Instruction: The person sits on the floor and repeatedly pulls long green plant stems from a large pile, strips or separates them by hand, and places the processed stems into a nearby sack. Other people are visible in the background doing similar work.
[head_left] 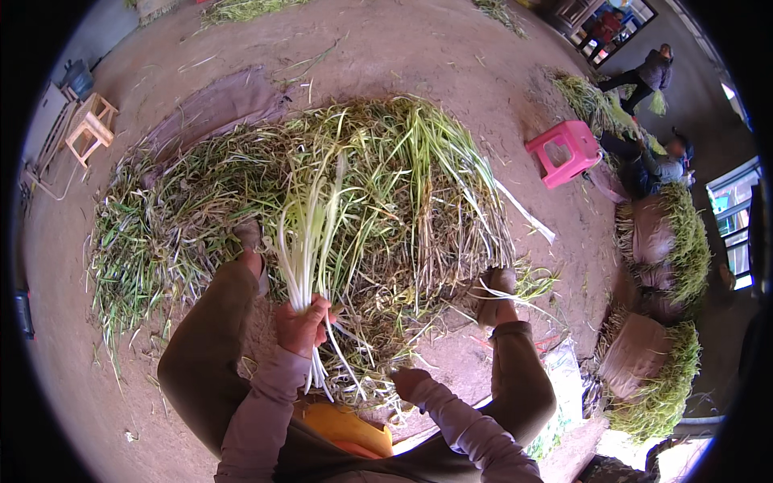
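My left hand (304, 326) is closed round a bunch of long stalks (308, 247), white at the lower part and yellow-green towards the tips. The white ends stick out below the fist, and the tips lie over the heap. My right hand (410, 384) is low and to the right, near pale loose trimmings; its fingers are turned from view, so what it holds cannot be told. A broad heap of green and brown, partly dry stalks and leaves (199, 211) lies on the floor before me, between and beyond my feet. Longer green stalks (423, 139) lie on its right part.
A pink plastic stool (564, 154) stands at the right. Wrapped bundles of green stalks (646, 356) lie beyond it along the wall, with a seated person (664, 163) and a standing person (652, 72) near by. A small wooden stool (92, 128) is at the left. An orange object (347, 428) is between my thighs.
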`<action>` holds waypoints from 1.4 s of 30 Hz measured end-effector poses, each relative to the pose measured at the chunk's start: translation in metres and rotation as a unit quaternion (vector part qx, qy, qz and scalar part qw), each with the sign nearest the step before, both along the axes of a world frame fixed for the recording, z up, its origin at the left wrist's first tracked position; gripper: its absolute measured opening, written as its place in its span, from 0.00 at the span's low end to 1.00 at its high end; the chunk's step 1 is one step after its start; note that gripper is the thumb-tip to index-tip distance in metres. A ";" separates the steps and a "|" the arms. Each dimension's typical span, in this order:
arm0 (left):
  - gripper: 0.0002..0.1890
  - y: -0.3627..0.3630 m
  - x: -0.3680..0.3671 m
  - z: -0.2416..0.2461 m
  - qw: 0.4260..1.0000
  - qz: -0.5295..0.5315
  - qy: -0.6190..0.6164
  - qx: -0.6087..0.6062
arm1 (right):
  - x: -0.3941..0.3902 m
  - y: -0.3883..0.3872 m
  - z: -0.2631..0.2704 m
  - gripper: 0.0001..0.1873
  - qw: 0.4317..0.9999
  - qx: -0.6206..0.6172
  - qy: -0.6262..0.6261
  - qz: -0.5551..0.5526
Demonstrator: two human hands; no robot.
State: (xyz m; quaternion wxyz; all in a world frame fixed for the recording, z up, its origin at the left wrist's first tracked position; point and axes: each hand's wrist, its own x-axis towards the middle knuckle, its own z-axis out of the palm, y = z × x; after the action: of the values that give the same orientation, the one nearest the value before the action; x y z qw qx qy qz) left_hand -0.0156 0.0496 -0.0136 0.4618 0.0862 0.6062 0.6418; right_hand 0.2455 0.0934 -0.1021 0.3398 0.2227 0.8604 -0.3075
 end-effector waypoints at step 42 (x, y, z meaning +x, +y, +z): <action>0.15 0.018 0.031 0.001 0.979 -0.018 -0.197 -0.050 | -0.083 0.230 -0.071 0.09 0.818 0.329 0.150 -0.447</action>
State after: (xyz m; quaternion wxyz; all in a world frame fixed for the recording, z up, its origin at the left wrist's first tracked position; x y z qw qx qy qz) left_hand 0.0150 0.0676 -0.0123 0.5877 -0.0543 0.5329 0.6064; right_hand 0.1622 0.3235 -0.1728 -0.0617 0.6327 0.7564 -0.1542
